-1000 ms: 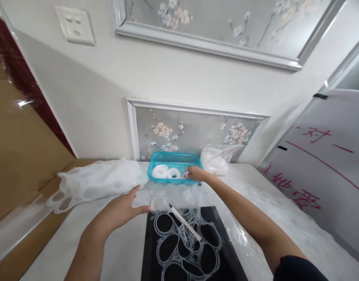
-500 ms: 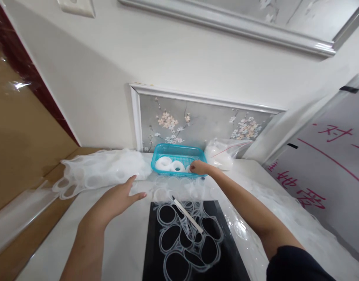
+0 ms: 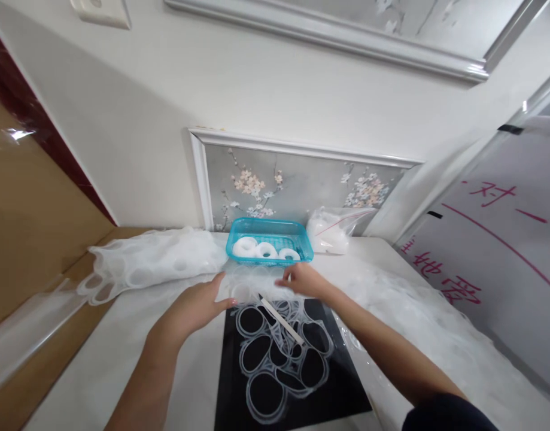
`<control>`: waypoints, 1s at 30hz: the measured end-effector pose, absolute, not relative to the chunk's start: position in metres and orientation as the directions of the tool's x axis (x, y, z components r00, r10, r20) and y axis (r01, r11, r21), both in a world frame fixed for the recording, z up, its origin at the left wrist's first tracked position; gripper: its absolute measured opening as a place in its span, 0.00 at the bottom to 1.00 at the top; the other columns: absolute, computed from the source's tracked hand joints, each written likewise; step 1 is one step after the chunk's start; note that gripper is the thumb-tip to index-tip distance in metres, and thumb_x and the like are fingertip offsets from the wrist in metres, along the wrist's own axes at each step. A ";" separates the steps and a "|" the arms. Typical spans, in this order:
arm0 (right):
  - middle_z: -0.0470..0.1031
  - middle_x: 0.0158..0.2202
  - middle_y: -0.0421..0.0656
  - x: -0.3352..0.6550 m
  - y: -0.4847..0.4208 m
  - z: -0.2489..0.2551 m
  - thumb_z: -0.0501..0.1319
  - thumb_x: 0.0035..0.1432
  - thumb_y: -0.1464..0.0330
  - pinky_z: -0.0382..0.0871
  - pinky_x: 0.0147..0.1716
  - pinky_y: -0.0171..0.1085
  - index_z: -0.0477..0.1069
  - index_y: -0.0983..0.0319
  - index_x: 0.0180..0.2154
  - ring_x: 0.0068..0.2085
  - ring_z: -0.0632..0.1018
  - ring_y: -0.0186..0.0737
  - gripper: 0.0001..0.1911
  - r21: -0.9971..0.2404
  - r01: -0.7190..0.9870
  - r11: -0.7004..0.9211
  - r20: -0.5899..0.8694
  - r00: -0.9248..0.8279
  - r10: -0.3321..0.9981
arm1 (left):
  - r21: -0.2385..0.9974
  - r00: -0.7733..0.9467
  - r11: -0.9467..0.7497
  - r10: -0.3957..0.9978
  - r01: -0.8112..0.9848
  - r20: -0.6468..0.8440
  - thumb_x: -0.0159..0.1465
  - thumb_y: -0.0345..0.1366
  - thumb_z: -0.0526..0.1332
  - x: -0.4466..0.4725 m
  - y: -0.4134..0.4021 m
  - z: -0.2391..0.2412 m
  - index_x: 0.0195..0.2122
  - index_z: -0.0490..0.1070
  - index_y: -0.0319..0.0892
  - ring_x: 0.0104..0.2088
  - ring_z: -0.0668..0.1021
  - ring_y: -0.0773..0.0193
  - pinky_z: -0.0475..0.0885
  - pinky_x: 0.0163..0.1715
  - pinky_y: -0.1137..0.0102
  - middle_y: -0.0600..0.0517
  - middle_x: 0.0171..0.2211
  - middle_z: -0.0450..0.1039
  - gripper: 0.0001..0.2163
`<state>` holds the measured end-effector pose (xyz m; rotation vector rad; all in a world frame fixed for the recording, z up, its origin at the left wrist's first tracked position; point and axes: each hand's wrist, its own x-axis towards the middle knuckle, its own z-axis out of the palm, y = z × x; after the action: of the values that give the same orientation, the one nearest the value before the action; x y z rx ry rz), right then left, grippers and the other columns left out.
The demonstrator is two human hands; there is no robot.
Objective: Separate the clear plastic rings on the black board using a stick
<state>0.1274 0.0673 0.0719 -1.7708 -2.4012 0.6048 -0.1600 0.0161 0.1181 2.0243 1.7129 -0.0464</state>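
My left hand [image 3: 200, 304], thumb and fingers apart, hovers by the left side of a clear sheet with round cutouts [image 3: 243, 291] and holds nothing. My right hand [image 3: 305, 280] is just in front of a blue plastic basket [image 3: 307, 242], fingers loosely bent and apart, with nothing visible in them. Inside the basket, white rings [image 3: 266, 251] sit in a row. Below my hands, a cut-out plastic web with round holes [image 3: 271, 370] lies on a black board [image 3: 337, 395]. Across the web rests a slim white pen-like tool with a dark tip [image 3: 281, 321].
Crumpled translucent sheets with holes [image 3: 167, 263] lie at left. More clear plastic [image 3: 418, 323] spreads over the right side of the table. Beside the basket stands a zip bag of white material [image 3: 331, 230]. A whiteboard with red writing [image 3: 490, 239] leans at right.
My right hand has left the basket and come back toward the board, showing the rightmost white ring. My left hand has shifted slightly right. The view has turned a little.
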 end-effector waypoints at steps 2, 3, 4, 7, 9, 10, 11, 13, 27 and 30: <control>0.84 0.34 0.51 0.117 0.040 0.056 0.67 0.57 0.55 0.67 0.32 0.37 0.82 0.62 0.33 0.37 0.82 0.49 0.16 -0.309 0.923 0.230 -0.201 -0.300 0.933 | 0.337 0.267 -0.150 0.903 0.930 -0.335 0.67 0.52 0.57 -0.147 0.013 0.118 0.71 0.52 0.36 0.61 0.72 0.40 0.67 0.57 0.55 0.34 0.63 0.67 0.37; 0.84 0.35 0.52 0.114 0.029 0.048 0.67 0.57 0.57 0.67 0.33 0.37 0.82 0.62 0.33 0.38 0.82 0.50 0.15 -0.293 0.930 0.221 -0.218 -0.290 0.932 | 0.335 0.300 -0.185 0.894 0.924 -0.332 0.67 0.51 0.58 -0.140 0.010 0.119 0.70 0.54 0.36 0.60 0.74 0.41 0.68 0.55 0.56 0.34 0.62 0.69 0.36; 0.84 0.35 0.52 0.111 0.022 0.042 0.66 0.58 0.59 0.67 0.33 0.37 0.82 0.62 0.33 0.38 0.82 0.50 0.13 -0.300 0.929 0.216 -0.226 -0.289 0.930 | 0.330 0.332 -0.223 0.884 0.917 -0.328 0.66 0.50 0.59 -0.133 0.006 0.120 0.68 0.57 0.36 0.58 0.75 0.41 0.69 0.53 0.57 0.35 0.59 0.72 0.34; 0.83 0.30 0.47 0.109 0.011 0.032 0.62 0.62 0.64 0.65 0.32 0.36 0.82 0.61 0.34 0.34 0.82 0.44 0.11 -0.424 0.878 0.223 -0.228 -0.341 0.912 | 0.309 0.459 -0.366 0.827 0.878 -0.324 0.65 0.47 0.61 -0.112 -0.010 0.118 0.52 0.73 0.39 0.47 0.80 0.46 0.71 0.43 0.62 0.41 0.47 0.79 0.20; 0.82 0.27 0.44 0.110 0.010 0.031 0.63 0.60 0.63 0.64 0.31 0.34 0.82 0.60 0.35 0.32 0.81 0.41 0.10 -0.504 0.839 0.206 -0.236 -0.363 0.902 | 0.335 0.569 -0.467 0.738 0.818 -0.363 0.63 0.44 0.63 -0.101 -0.026 0.110 0.40 0.75 0.41 0.39 0.81 0.51 0.70 0.36 0.65 0.46 0.39 0.80 0.12; 0.82 0.26 0.43 0.110 0.010 0.032 0.65 0.59 0.62 0.63 0.30 0.34 0.82 0.60 0.35 0.31 0.80 0.40 0.09 -0.525 0.829 0.190 -0.243 -0.361 0.900 | 0.363 0.621 -0.507 0.684 0.782 -0.382 0.63 0.44 0.64 -0.097 -0.034 0.104 0.38 0.74 0.42 0.37 0.80 0.52 0.70 0.35 0.65 0.48 0.38 0.80 0.11; 0.81 0.26 0.43 0.110 0.009 0.033 0.67 0.57 0.62 0.61 0.29 0.34 0.82 0.60 0.34 0.30 0.79 0.40 0.08 -0.537 0.825 0.177 -0.250 -0.356 0.900 | 0.391 0.663 -0.537 0.636 0.747 -0.394 0.62 0.43 0.66 -0.095 -0.043 0.097 0.39 0.74 0.42 0.38 0.80 0.52 0.70 0.35 0.65 0.48 0.38 0.79 0.10; 0.81 0.28 0.42 0.110 0.008 0.034 0.69 0.52 0.65 0.60 0.28 0.33 0.81 0.60 0.31 0.30 0.78 0.39 0.05 -0.541 0.825 0.161 -0.248 -0.340 0.907 | 0.401 0.717 -0.595 0.594 0.697 -0.364 0.62 0.42 0.67 -0.095 -0.059 0.081 0.43 0.75 0.42 0.43 0.80 0.49 0.71 0.41 0.62 0.46 0.43 0.79 0.12; 0.64 0.12 0.36 0.181 -0.082 0.026 0.56 0.57 0.40 0.57 0.18 0.34 0.72 0.61 0.31 0.16 0.67 0.35 0.30 -0.980 0.022 -0.198 -0.184 0.279 0.943 | 0.453 0.787 -0.645 0.477 0.616 -0.392 0.67 0.40 0.63 -0.149 -0.093 0.048 0.37 0.72 0.44 0.42 0.79 0.54 0.65 0.42 0.64 0.52 0.40 0.78 0.06; 0.81 0.26 0.48 0.182 -0.105 0.014 0.50 0.56 0.34 0.69 0.23 0.37 0.74 0.62 0.43 0.29 0.81 0.47 0.39 -0.971 -0.022 -0.240 -0.234 0.328 0.915 | 0.449 0.804 -0.668 0.476 0.594 -0.357 0.68 0.42 0.61 -0.148 -0.093 0.038 0.36 0.71 0.43 0.40 0.79 0.55 0.65 0.41 0.65 0.51 0.38 0.78 0.08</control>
<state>0.1819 -0.1049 0.0136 -1.5374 -0.8439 1.1134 -0.1478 -0.0926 0.0384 2.4299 0.7896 -0.2813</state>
